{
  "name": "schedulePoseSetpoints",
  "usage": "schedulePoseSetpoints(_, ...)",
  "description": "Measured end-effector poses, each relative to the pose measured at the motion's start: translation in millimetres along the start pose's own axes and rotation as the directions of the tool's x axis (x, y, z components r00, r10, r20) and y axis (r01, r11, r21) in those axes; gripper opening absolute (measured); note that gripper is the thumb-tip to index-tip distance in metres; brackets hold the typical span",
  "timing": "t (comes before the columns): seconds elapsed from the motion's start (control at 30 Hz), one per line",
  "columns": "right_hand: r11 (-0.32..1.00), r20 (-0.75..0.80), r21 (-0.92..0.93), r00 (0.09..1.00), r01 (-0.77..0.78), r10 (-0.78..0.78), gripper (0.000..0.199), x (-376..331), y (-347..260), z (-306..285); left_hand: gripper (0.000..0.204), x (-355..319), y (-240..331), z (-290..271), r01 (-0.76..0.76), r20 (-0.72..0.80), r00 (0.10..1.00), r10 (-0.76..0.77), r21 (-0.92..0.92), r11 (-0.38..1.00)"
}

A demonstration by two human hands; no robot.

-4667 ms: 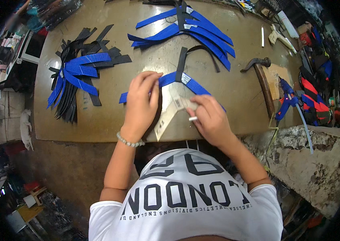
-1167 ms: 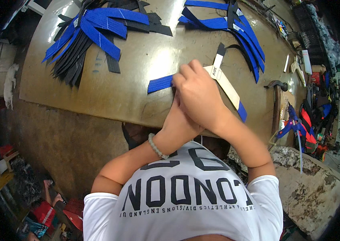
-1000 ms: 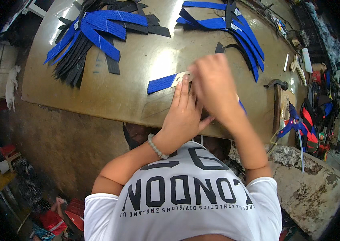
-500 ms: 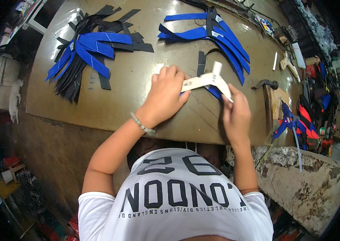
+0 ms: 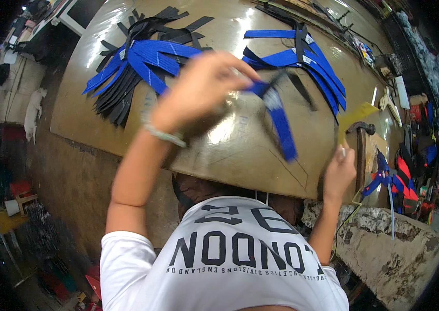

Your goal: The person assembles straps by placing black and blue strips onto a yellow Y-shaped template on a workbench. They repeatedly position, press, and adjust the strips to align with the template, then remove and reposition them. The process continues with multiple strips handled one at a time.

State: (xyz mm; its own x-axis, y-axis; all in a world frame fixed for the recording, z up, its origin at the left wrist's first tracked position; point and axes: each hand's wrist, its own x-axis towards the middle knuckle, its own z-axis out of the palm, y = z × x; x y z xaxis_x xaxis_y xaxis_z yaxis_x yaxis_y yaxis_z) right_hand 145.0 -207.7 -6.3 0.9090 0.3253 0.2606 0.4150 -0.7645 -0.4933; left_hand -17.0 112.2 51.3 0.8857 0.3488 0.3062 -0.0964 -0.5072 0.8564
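Note:
My left hand (image 5: 204, 85), smeared by motion, is raised over the middle of the table with its fingers pinched on a blue-and-black webbing strap piece (image 5: 282, 129). Its blue end hangs down to the right, and a black end (image 5: 301, 90) reaches out beyond it. At the right, my right hand (image 5: 340, 165) is closed round the lower end of a flat, yellowish, bent piece (image 5: 353, 118), blurred, beside a hammer (image 5: 360, 155). A bundle of blue and black straps (image 5: 152, 59) lies at the far left. Another group of blue straps (image 5: 323, 72) rests at the far right.
The brown table (image 5: 214, 155) has drawn lines near its front edge. A pale Y-shaped piece (image 5: 387, 103) lies at its right side. Blue and red straps (image 5: 401, 176) hang or lie past the right edge, near a rough stone-like slab (image 5: 385, 249).
My hands have parted: the left has lifted the strap piece up and leftward, and the right has moved toward the hammer. The flat pale piece no longer lies over the strap. The view has shifted.

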Motion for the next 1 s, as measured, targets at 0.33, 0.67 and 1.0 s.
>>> schedulePoseSetpoints(0.33, 0.964, 0.069, 0.211, 0.981, 0.163, -0.181, 0.026, 1, -4, 5, 0.031, 4, -47, -180, 0.344, -0.36, 0.924, -0.131, 0.628, 0.698)
schedulePoseSetpoints(0.67, 0.91, 0.214, 0.316, 0.914, 0.268, -0.344, 0.023, -4, -18, 0, 0.033, 129, -48, 109, -0.172, 0.175, 0.982, 0.07, 0.68, 0.713)
schedulePoseSetpoints(1.0, 0.784, 0.216, 0.452, 0.8, 0.426, -0.559, 0.022, -32, -30, -5, 0.029, 53, 1, 85, -0.177, 0.183, 0.981, 0.061, 0.729, 0.661)
